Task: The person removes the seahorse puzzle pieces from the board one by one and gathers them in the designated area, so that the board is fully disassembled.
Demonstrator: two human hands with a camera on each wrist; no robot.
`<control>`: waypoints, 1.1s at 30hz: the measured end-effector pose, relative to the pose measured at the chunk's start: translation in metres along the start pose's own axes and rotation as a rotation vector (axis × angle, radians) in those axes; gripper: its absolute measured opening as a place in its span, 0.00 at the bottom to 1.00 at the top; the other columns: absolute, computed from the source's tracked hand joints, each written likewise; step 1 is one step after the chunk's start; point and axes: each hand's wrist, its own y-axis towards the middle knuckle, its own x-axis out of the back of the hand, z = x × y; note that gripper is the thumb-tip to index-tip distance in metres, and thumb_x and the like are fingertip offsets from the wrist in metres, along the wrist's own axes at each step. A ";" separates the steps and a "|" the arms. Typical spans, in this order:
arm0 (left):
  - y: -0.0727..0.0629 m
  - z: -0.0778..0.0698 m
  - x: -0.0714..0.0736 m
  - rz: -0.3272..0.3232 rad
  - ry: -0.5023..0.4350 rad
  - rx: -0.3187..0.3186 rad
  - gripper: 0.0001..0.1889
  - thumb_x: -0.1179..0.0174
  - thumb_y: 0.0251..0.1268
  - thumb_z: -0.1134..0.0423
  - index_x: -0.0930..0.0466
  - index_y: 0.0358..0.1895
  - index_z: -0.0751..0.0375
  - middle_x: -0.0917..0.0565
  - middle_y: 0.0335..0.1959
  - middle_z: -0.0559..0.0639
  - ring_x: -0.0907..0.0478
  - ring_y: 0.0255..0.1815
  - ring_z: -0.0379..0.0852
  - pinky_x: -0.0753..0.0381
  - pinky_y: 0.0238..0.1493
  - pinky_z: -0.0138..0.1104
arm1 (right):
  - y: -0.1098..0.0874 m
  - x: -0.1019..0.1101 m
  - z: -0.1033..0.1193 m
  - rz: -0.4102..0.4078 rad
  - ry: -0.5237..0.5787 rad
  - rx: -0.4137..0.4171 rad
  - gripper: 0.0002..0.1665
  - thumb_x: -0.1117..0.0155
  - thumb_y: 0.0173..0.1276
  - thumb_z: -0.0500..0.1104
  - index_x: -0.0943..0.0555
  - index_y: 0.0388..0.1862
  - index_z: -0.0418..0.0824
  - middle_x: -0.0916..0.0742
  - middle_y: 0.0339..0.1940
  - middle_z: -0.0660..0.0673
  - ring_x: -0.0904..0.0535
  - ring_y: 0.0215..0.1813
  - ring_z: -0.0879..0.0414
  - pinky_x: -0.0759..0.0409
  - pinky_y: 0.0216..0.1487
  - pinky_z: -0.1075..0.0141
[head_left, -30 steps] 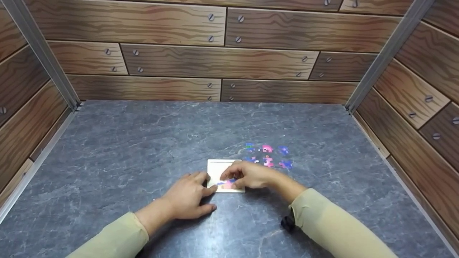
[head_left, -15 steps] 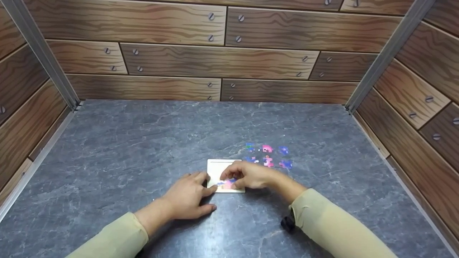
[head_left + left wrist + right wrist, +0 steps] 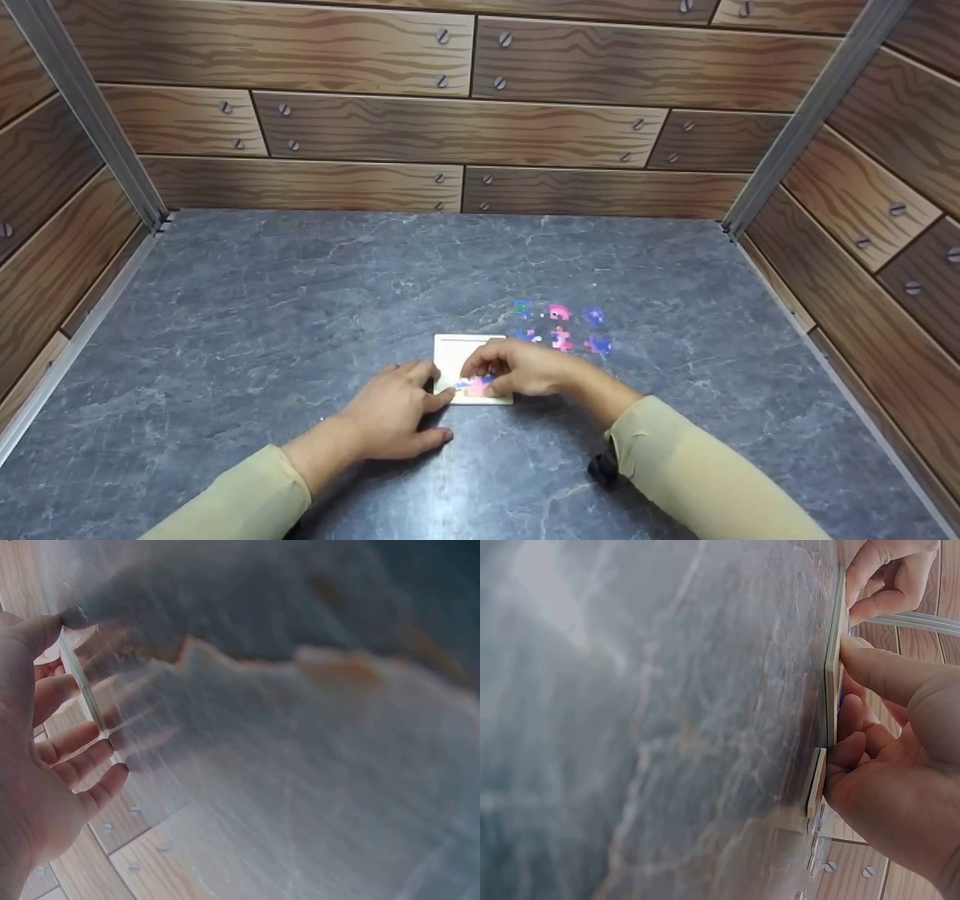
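A small pale wooden puzzle tray [image 3: 457, 349] lies flat on the table. Pink and blue jigsaw puzzle pieces [image 3: 475, 386] sit in its near part. My left hand [image 3: 394, 412] rests at the tray's left side, fingers fairly straight, with the index fingertip on the near left corner. Over the tray, my right hand [image 3: 529, 366] has its thumb and curled fingers around a puzzle piece at the near right; the fingers hide part of it. The right wrist view shows the thumb [image 3: 874, 667] at the tray's edge and the other fingers bent behind it.
Several loose puzzle pieces [image 3: 559, 311] lie in two rows just beyond the right hand. The grey marbled table [image 3: 300, 300] is bounded by wood-patterned walls [image 3: 360, 127] and metal corner posts [image 3: 810, 120].
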 end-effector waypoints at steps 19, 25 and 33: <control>-0.002 -0.001 -0.001 0.010 -0.003 0.003 0.29 0.35 0.71 0.40 0.15 0.68 0.51 0.21 0.53 0.58 0.22 0.52 0.52 0.18 0.52 0.52 | 0.000 -0.005 0.001 -0.014 0.028 0.012 0.19 0.32 0.67 0.26 0.16 0.55 0.37 0.17 0.43 0.48 0.24 0.47 0.55 0.26 0.49 0.65; -0.001 0.000 0.000 0.007 -0.011 0.006 0.29 0.35 0.71 0.40 0.16 0.69 0.51 0.21 0.52 0.57 0.22 0.52 0.51 0.18 0.52 0.52 | -0.001 -0.005 0.001 -0.035 0.002 0.030 0.19 0.30 0.65 0.26 0.15 0.55 0.37 0.16 0.42 0.47 0.23 0.44 0.57 0.26 0.47 0.66; 0.000 0.001 0.000 0.006 -0.011 -0.001 0.29 0.36 0.72 0.40 0.15 0.68 0.52 0.21 0.54 0.58 0.22 0.53 0.52 0.19 0.52 0.52 | -0.003 -0.005 0.006 -0.065 -0.061 0.044 0.18 0.30 0.68 0.27 0.13 0.55 0.40 0.15 0.42 0.44 0.23 0.41 0.59 0.24 0.45 0.65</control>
